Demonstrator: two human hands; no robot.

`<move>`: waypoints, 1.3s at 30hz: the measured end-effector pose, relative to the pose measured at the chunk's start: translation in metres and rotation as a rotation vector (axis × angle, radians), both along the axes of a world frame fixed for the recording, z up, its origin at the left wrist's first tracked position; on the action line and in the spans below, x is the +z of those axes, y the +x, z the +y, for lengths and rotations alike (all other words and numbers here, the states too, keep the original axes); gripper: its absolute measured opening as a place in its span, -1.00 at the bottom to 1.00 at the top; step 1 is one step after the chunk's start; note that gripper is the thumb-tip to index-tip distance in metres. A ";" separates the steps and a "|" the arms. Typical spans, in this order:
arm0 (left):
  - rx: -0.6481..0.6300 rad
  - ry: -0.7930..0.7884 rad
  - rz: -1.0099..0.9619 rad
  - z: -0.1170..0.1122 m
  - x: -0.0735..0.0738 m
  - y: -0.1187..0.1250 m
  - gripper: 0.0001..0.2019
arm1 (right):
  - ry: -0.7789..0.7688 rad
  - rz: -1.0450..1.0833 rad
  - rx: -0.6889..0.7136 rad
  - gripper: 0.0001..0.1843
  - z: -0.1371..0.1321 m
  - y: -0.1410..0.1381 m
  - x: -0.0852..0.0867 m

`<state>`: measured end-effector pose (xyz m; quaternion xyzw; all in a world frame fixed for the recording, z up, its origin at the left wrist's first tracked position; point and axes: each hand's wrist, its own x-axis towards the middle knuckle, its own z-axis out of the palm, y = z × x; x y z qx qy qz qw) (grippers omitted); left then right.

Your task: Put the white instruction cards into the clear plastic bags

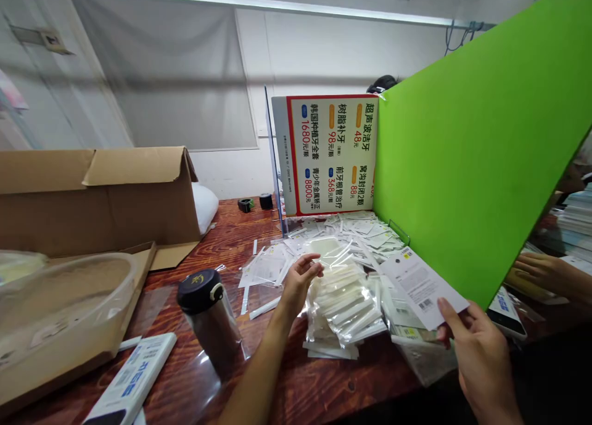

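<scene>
My right hand (483,351) pinches a white printed card (419,286) with a barcode and a small punched hole, thumb on top. Below the card lie clear bags with cards (409,323) at the table's front edge. My left hand (300,283) is at the left side of a stack of clear plastic bags (345,301), fingers loosely bent and apart, with nothing visible in them. Whether its fingertips touch the bags I cannot tell. Behind the stack, loose white cards (370,231) are heaped against an upright sign board.
A dark-lidded bottle (208,317) stands left of my left arm. Further left are a white box (134,375), a plastic tub (69,314) and a cardboard box (102,209). A tall green panel (467,141) blocks the right side; beyond it shows another person's hand (550,277).
</scene>
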<state>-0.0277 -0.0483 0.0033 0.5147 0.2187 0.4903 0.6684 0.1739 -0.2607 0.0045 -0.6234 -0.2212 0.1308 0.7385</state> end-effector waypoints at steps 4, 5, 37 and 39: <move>-0.119 0.064 0.070 -0.004 0.001 0.000 -0.63 | -0.007 0.113 0.148 -0.45 -0.010 0.004 0.013; -0.136 0.084 0.091 -0.004 0.000 0.000 -0.63 | -0.012 0.141 0.183 -0.44 -0.012 0.003 0.015; -0.349 0.041 0.040 -0.004 0.003 -0.011 -0.54 | -0.248 0.433 0.690 -0.46 -0.039 0.001 0.041; -0.397 0.055 0.081 -0.005 0.005 -0.012 -0.54 | -0.252 0.456 0.713 -0.48 -0.039 -0.002 0.040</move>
